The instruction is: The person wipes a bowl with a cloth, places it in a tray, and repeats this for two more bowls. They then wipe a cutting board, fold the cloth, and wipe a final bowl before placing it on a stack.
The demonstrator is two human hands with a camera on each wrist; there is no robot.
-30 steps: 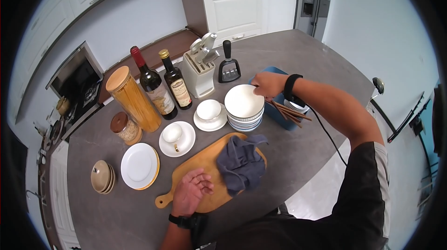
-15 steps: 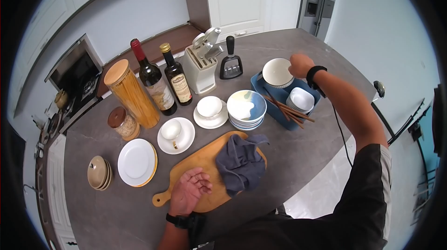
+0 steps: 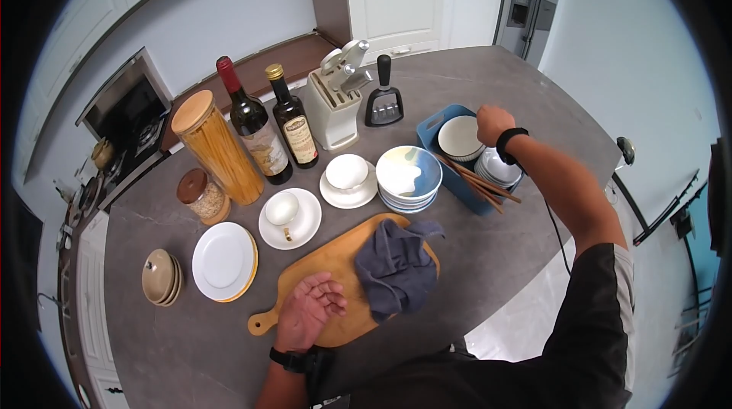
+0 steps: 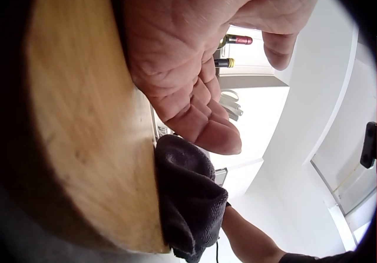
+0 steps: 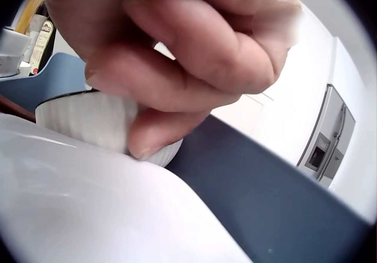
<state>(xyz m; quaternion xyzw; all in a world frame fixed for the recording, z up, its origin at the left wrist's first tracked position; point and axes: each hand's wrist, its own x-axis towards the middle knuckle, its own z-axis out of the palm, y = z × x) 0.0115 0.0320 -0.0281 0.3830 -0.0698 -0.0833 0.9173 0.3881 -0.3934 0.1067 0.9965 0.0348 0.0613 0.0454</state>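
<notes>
In the head view, my right hand [image 3: 496,125] pinches the rim of a cream bowl [image 3: 460,137] inside the blue bin [image 3: 476,203]. The right wrist view shows the fingers [image 5: 171,80] on the ribbed side of that bowl [image 5: 88,120], beside a smooth white dish [image 5: 106,204]. White bowls [image 3: 499,168] and brown chopsticks [image 3: 480,182] share the bin. My left hand [image 3: 311,311] lies palm up with relaxed fingers over the wooden board [image 3: 297,275], left of a grey cloth [image 3: 395,268], holding nothing.
Left of the bin stands a bowl stack [image 3: 409,174] with a patterned top bowl. Two cups on saucers, white plates [image 3: 223,263], beige bowls [image 3: 158,277], jars, two bottles, a knife block [image 3: 333,115] and a black-handled tool [image 3: 384,100] stand farther left and back.
My right hand has lifted the cream bowl off the stack, carried it right and lowered it into the blue bin. The patterned bowl now shows on top of the stack. My left hand has barely moved.
</notes>
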